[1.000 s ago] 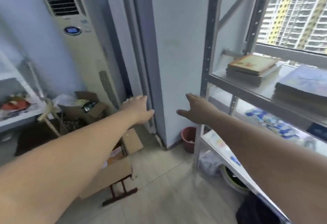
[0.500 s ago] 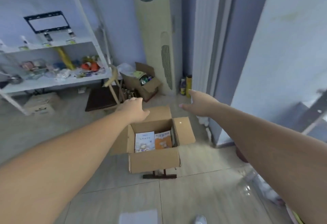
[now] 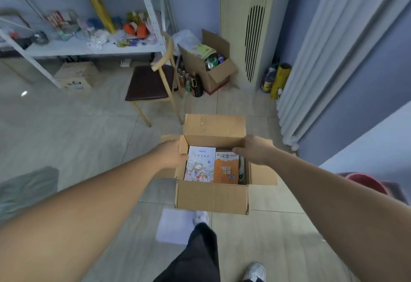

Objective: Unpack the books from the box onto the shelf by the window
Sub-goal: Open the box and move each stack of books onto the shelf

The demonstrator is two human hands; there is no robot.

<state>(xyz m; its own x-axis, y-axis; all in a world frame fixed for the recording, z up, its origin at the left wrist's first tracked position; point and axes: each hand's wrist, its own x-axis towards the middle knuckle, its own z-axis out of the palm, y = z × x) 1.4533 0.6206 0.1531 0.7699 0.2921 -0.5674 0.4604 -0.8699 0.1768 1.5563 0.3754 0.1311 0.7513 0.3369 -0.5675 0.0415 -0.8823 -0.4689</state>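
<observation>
Floor (image 3: 77, 130): pale tiles, glossy, with thin grout lines.
Centre: open cardboard box (image 3: 212, 197), flaps spread.
Beside it: white sheet of paper (image 3: 172, 226), flat on the tiles.
Behind: wooden chair (image 3: 149, 83); second open carton (image 3: 213, 77); bottles (image 3: 189, 81) clustered at its base.
Far left: white shelf unit (image 3: 89, 48), small closed box (image 3: 75, 74) beneath.

Your left hand (image 3: 172, 153) reaches to the left wall of the open cardboard box (image 3: 212, 197) on the tiled floor (image 3: 77, 130), fingers at the flap edge. Your right hand (image 3: 254, 149) hangs over the box's right side, thumb pointing inward above the books. Inside lie a white illustrated book (image 3: 199, 164) and, just beside it on the right, an orange book (image 3: 226, 168). Beyond the box stands a wooden chair (image 3: 149, 82) with a dark seat.
</observation>
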